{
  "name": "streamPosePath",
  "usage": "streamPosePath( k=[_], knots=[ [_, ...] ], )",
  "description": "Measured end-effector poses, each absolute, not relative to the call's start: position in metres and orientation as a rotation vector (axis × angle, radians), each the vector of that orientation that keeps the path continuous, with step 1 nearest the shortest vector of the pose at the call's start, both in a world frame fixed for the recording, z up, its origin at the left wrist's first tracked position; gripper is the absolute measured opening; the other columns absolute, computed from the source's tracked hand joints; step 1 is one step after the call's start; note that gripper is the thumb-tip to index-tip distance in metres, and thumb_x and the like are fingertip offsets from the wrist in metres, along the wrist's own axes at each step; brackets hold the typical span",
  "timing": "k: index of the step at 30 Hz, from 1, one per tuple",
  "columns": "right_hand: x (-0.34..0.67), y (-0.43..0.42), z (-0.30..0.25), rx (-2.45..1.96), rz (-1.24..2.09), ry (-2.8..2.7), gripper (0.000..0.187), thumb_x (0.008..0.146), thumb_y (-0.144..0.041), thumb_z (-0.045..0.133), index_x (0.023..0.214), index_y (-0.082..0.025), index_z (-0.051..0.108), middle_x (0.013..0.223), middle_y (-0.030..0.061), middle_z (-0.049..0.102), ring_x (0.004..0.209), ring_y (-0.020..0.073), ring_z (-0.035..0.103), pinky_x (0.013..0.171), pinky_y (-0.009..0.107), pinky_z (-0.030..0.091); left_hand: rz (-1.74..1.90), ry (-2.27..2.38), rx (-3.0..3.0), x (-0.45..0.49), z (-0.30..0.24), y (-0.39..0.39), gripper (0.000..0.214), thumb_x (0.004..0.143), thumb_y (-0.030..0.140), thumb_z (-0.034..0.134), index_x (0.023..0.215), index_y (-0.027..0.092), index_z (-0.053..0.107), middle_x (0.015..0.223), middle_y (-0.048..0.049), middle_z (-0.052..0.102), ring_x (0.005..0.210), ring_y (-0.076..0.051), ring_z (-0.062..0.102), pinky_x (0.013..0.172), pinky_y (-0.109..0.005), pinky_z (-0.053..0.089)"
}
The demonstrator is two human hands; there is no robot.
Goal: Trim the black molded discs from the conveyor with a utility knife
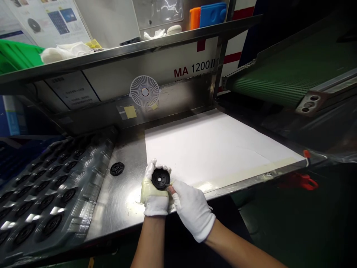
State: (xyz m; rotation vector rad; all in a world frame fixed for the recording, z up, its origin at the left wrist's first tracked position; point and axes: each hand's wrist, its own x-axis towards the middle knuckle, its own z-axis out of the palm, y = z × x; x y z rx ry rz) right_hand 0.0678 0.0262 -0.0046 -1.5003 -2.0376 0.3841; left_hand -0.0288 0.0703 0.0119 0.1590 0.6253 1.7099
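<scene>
My left hand [154, 197], in a white glove, holds a round black plastic part [160, 178] with its fingers curled round the rim. My right hand [191, 208], also gloved, is closed in a pinch on a thin tool whose tip touches the lower right edge of the part. Both hands hover over the steel bench [122, 193] at the near left corner of a white sheet [212, 149]. A second round black part [117, 168] lies loose on the steel to the left.
A clear blister tray [47, 193] full of several black round parts lies at left. A small white fan [144, 91] stands at the back under a steel shelf [125, 52]. A green conveyor belt [290, 78] slopes up at right. A red object [301, 181] hangs below the bench edge.
</scene>
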Motion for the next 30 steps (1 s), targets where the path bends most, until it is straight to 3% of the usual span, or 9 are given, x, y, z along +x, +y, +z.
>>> streamPosePath(
  k=[4, 7, 12, 16, 18, 21, 27, 30],
  knots=[
    [0.064, 0.024, -0.003, -1.509, 0.380, -2.071, 0.021, 0.093, -0.027, 0.037, 0.078, -0.023, 0.051, 0.068, -0.0025, 0.059, 0.060, 0.0141, 0.053, 0.054, 0.027, 0.024, 1.732, 0.605, 0.222, -0.031, 0.007, 0.066, 0.020, 0.073, 0.017, 0.056, 0.093, 0.019, 0.060, 0.081, -0.0028, 0.060, 0.080, -0.016, 0.058, 0.082, -0.037, 0.047],
    [0.069, 0.027, -0.004, -1.494, 0.383, -2.052, 0.017, 0.092, -0.026, 0.038, 0.082, -0.023, 0.052, 0.072, -0.0024, 0.060, 0.063, 0.0145, 0.054, 0.056, 0.027, 0.026, 1.535, 0.597, 0.257, -0.037, 0.012, 0.060, 0.031, 0.072, 0.021, 0.052, 0.102, 0.017, 0.058, 0.090, -0.0096, 0.060, 0.088, -0.025, 0.058, 0.075, -0.044, 0.049],
    [0.072, 0.029, -0.004, -1.490, 0.409, -2.005, 0.014, 0.091, -0.022, 0.040, 0.089, -0.024, 0.053, 0.076, -0.0025, 0.061, 0.066, 0.0148, 0.055, 0.057, 0.026, 0.026, 1.606, 0.595, 0.165, -0.032, 0.015, 0.065, 0.015, 0.072, 0.018, 0.056, 0.087, 0.016, 0.060, 0.065, -0.0002, 0.053, 0.063, -0.013, 0.054, 0.066, -0.030, 0.049],
    [0.067, 0.023, -0.004, -1.493, 0.383, -2.047, 0.019, 0.092, -0.027, 0.037, 0.081, -0.024, 0.052, 0.070, -0.0021, 0.060, 0.061, 0.0154, 0.054, 0.055, 0.027, 0.025, 1.738, 0.605, 0.141, -0.028, 0.010, 0.069, 0.010, 0.073, 0.017, 0.059, 0.083, 0.018, 0.060, 0.067, 0.0013, 0.056, 0.067, -0.011, 0.055, 0.077, -0.031, 0.048],
    [0.066, 0.022, -0.004, -1.493, 0.370, -2.061, 0.020, 0.092, -0.027, 0.037, 0.078, -0.023, 0.051, 0.067, -0.0022, 0.059, 0.059, 0.0153, 0.053, 0.054, 0.027, 0.025, 1.699, 0.608, 0.211, -0.031, 0.010, 0.065, 0.018, 0.073, 0.018, 0.057, 0.091, 0.018, 0.060, 0.078, -0.0027, 0.060, 0.078, -0.016, 0.058, 0.082, -0.037, 0.047],
    [0.069, 0.025, -0.005, -1.483, 0.371, -2.053, 0.019, 0.092, -0.026, 0.038, 0.079, -0.023, 0.051, 0.072, -0.0018, 0.060, 0.063, 0.0156, 0.054, 0.055, 0.027, 0.027, 1.498, 0.626, 0.273, -0.039, 0.012, 0.057, 0.032, 0.071, 0.021, 0.053, 0.103, 0.016, 0.058, 0.092, -0.0110, 0.061, 0.090, -0.026, 0.058, 0.077, -0.044, 0.048],
    [0.077, 0.026, -0.011, -1.411, 0.548, -1.957, 0.019, 0.090, -0.022, 0.038, 0.097, -0.026, 0.055, 0.084, -0.0003, 0.064, 0.070, 0.0175, 0.057, 0.060, 0.027, 0.032, 1.606, 0.624, 0.079, -0.032, 0.015, 0.063, 0.012, 0.071, 0.018, 0.057, 0.083, 0.018, 0.058, 0.060, 0.0007, 0.055, 0.058, -0.013, 0.054, 0.060, -0.026, 0.046],
    [0.077, 0.023, -0.022, -1.312, 0.762, -1.885, 0.022, 0.089, -0.031, 0.038, 0.086, -0.027, 0.060, 0.076, 0.0007, 0.064, 0.064, 0.0190, 0.056, 0.059, 0.028, 0.034, 1.729, 0.687, 0.043, -0.021, 0.013, 0.066, 0.008, 0.072, 0.021, 0.058, 0.079, 0.019, 0.055, 0.057, 0.0025, 0.053, 0.054, -0.011, 0.053, 0.061, -0.027, 0.045]
  ],
)
